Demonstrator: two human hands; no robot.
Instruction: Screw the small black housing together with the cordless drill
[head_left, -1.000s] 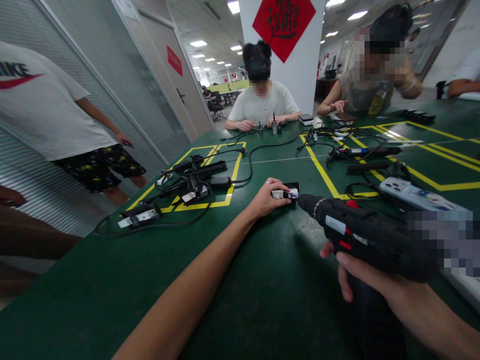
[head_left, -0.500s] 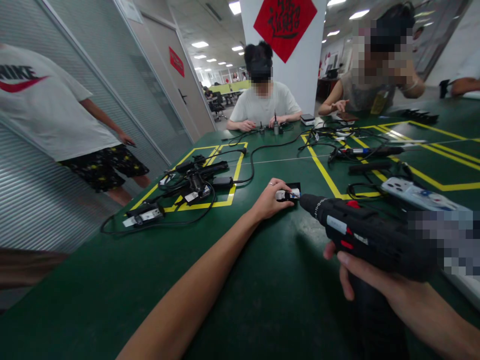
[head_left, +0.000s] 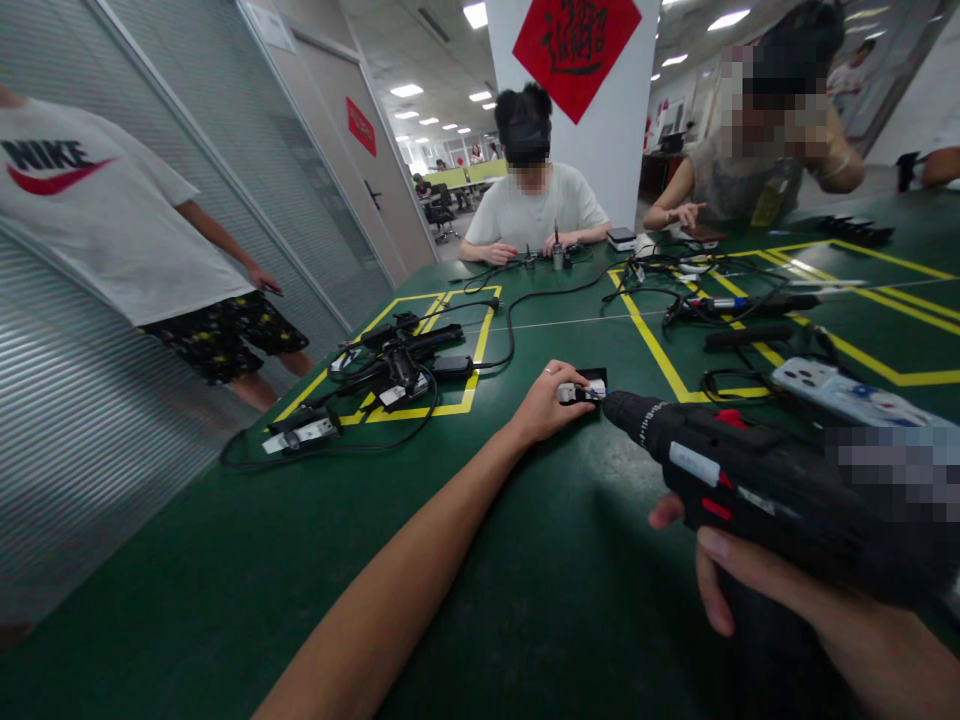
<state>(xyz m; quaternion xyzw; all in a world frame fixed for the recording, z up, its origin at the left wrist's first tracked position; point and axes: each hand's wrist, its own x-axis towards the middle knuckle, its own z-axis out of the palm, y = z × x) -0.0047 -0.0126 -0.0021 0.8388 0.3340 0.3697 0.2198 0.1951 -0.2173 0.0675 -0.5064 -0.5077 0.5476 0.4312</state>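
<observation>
My left hand [head_left: 551, 402] is closed around a small black-and-white part [head_left: 592, 388] lying on the green table [head_left: 480, 540]. Its fingers and thumb grip the part from the left; what the part is I cannot make out. In my right hand [head_left: 780, 580] is a black cordless drill [head_left: 750, 480] with red buttons, its chuck pointing left at the part. The chuck's nose is right beside the part's right end. Whether the bit touches it is too small to tell.
Left on the table, black devices and cables [head_left: 401, 365] lie within yellow tape. At the right are more cables, a pen-like tool [head_left: 750, 305] and a pale blue-white case [head_left: 855, 390]. Two people sit across the table; another person [head_left: 135, 220] stands at the left.
The camera view has shifted slightly. The drill's rear has swung somewhat to the right and down, while its nose stays by the part. My left hand keeps its grip.
</observation>
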